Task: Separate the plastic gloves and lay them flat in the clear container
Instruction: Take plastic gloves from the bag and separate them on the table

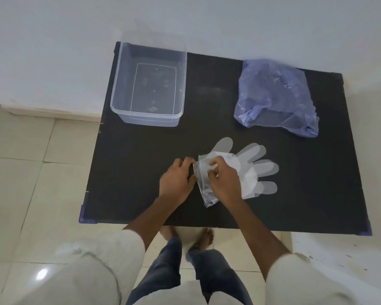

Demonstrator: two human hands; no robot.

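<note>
**A:** Start with what is nearest you. Your left hand (176, 179) sits at the cuff end of the stack of plastic gloves (240, 170), just beside your right hand (223, 180), both a little toward six o'clock from the middle of the black worktop (130, 172).

**B:** What are your fingers doing?

**A:** Your left fingers (190, 160) curl narrowly at the cuff edge; I cannot tell if they really have a layer. Your right fingers (213, 167) are pinched on a fold of film, lifting the cuff up off the stack.

**B:** So which step is this?

**A:** Separating, I judge. The stack's fingers fan out toward three o'clock, still overlapping, so no single glove is free yet.

**B:** And farther out?

**A:** The clear container (150, 84) stands at eleven o'clock, well apart from your hands, and looks empty as far as I can see. A crumpled bluish plastic bag (275, 95) lies at one o'clock.

**B:** What does your next move call for?

**A:** Hold the stack down with your left, peel one layer only with your right, then carry it to eleven o'clock and spread it flat. Thin film probably clings, so peel slowly.
</note>
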